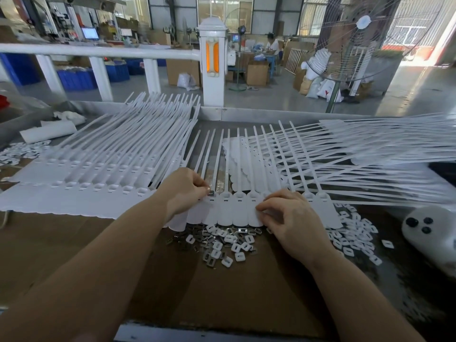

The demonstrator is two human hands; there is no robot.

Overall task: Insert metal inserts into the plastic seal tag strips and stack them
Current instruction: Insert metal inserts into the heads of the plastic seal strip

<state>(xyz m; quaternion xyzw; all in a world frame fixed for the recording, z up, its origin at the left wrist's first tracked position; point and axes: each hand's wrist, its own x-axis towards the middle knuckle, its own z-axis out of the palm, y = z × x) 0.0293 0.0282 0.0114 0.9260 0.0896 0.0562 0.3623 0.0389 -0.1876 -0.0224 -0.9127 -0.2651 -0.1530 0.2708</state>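
On bench, centre: flat brown cardboard sheet (74, 243) covers worktop, everything sits on it.
Left stack: big pile of white plastic seal tag strips (103, 166), tails fanning up & away toward white rail.
Right pile: more white plastic strips (370, 154), tails crossing each other, running off rt edge.
Working strip: white row of joined plastic tags (237, 213) lying across centre betw. both hands, tag ends toward person, thin tails pointing away.
L hand (183, 191): fingertips curled, pinching small dark metal insert (211, 193) right at a tag's slot near strip's left end.
R hand (288, 218): fingers bent, pressing down on tags at rt-centre of strip; can't tell if anything's pinched under them.
Loose parts: heap of small metal inserts mixed w/ white square plastic caps (222, 243) just below strip, betw. forearms.
Far rt: second scatter of white square caps (355, 238), beside white rounded object w/ three black dots (429, 230).
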